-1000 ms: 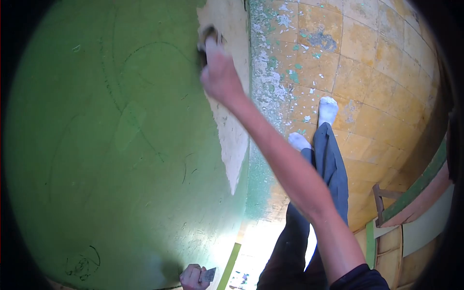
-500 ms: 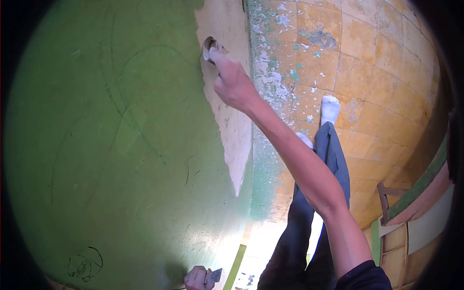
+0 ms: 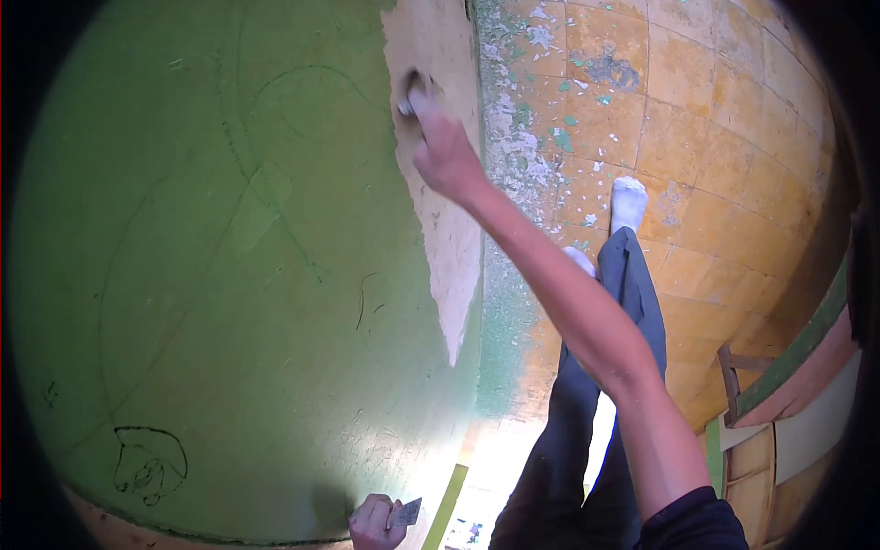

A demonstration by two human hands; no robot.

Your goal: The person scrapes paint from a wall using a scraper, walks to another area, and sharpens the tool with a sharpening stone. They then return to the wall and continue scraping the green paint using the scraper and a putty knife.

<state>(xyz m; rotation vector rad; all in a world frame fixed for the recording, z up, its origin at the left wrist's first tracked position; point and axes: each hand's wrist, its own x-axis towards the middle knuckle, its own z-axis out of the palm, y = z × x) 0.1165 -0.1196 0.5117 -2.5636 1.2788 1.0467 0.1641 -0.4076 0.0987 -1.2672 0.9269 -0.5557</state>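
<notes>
My right hand (image 3: 445, 151) reaches out to a pale bare strip (image 3: 449, 257) in the green painted wall (image 3: 247, 348). Its fingers are closed on a small curled brown sheet (image 3: 414, 82), blurred by motion, near the ragged paint edge; its exact kind I cannot make out. At the bottom of the view, my left hand (image 3: 371, 524) is closed around a scraper with a flat grey metal blade (image 3: 405, 511), close to the wall. The scraper's handle is hidden inside the fist.
Green and white paint flakes (image 3: 518, 151) litter the worn orange tiled floor (image 3: 697, 156) along the wall. My legs (image 3: 632, 284) and white-socked feet (image 3: 629, 203) are beside it. Wooden furniture with a curved green-and-pink edge (image 3: 797, 353) stands at the right.
My right hand has shifted slightly right and down along the bare strip with the curled sheet. The view has turned a little. My left hand still holds the scraper, nearly in place.
</notes>
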